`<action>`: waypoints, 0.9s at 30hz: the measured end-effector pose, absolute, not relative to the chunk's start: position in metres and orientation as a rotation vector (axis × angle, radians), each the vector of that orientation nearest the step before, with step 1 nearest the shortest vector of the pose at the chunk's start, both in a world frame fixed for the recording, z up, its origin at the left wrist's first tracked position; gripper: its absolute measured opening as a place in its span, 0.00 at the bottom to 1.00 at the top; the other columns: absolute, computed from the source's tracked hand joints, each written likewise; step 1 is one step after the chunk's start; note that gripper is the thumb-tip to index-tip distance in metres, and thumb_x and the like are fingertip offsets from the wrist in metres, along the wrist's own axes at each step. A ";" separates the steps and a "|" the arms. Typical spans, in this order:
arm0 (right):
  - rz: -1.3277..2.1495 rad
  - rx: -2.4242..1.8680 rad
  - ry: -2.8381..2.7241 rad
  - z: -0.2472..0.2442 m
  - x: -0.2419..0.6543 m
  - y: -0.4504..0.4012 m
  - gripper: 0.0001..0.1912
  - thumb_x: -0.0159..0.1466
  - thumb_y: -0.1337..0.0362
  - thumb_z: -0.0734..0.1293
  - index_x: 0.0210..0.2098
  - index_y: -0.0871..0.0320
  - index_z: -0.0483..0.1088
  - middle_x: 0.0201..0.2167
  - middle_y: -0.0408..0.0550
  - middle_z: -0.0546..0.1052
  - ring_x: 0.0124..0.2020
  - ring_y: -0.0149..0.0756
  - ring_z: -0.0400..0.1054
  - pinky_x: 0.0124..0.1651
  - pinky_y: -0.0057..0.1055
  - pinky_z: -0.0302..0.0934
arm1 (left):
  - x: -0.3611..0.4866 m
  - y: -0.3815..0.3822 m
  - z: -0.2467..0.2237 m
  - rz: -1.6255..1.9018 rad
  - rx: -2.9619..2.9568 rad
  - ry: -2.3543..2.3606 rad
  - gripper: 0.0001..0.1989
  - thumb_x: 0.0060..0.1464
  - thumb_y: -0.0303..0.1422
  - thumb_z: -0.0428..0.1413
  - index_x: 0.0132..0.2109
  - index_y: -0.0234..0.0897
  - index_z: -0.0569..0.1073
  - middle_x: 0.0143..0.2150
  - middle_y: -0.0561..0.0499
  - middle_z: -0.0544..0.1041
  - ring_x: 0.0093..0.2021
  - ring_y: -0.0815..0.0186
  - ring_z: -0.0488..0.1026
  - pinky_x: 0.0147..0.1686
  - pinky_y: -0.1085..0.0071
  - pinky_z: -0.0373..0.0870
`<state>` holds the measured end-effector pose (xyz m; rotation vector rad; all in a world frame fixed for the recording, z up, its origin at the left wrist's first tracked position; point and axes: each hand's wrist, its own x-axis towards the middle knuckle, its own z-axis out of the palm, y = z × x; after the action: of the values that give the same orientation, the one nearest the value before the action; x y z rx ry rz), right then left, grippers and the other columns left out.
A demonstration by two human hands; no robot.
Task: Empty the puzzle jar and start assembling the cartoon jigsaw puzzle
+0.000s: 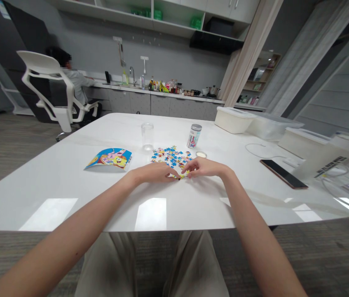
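Note:
A loose spread of small jigsaw puzzle pieces, blue, yellow and pink, lies on the white table. At its near edge my left hand rests low, with its fingertips closed on yellow puzzle pieces. My right hand curls in from the other side, thumb and finger pinched on the same small group. The fingers partly hide these pieces. A bent picture sheet with a yellow cartoon figure lies left of my left hand. Behind the spread stand a clear empty jar and a labelled canister.
A round lid lies just beyond my right hand. To the right are a dark phone, a white cable and storage boxes. A person sits by a white chair at the back left, near the kitchen counter.

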<state>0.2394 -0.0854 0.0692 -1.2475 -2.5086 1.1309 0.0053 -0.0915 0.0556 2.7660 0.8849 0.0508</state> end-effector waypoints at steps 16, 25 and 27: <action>1.353 -1.245 -2.426 0.065 0.239 -0.084 0.16 0.53 0.64 0.68 0.41 0.60 0.75 0.30 0.45 0.80 0.30 0.31 0.72 0.35 0.26 0.64 | 0.003 -0.088 0.052 0.067 2.780 0.913 0.16 0.62 0.37 0.49 0.53 0.50 0.75 0.35 0.52 0.79 0.29 0.69 0.72 0.31 0.76 0.60; 1.310 -1.286 -2.424 0.064 0.235 -0.085 0.11 0.52 0.63 0.69 0.35 0.61 0.73 0.29 0.46 0.79 0.30 0.32 0.71 0.33 0.26 0.63 | 0.002 -0.086 0.050 0.055 2.788 0.902 0.17 0.61 0.36 0.49 0.55 0.49 0.73 0.32 0.53 0.77 0.27 0.70 0.69 0.30 0.76 0.58; 1.283 -1.293 -2.432 0.064 0.235 -0.084 0.11 0.53 0.63 0.69 0.35 0.61 0.73 0.28 0.46 0.79 0.30 0.32 0.71 0.33 0.26 0.63 | 0.002 -0.086 0.050 0.057 2.786 0.905 0.17 0.61 0.37 0.49 0.54 0.49 0.73 0.32 0.53 0.77 0.28 0.70 0.69 0.30 0.76 0.59</action>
<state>0.2352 -0.0844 0.0638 -1.2928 -2.4324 1.2827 0.0024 -0.0857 0.0498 2.7863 0.9050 0.0570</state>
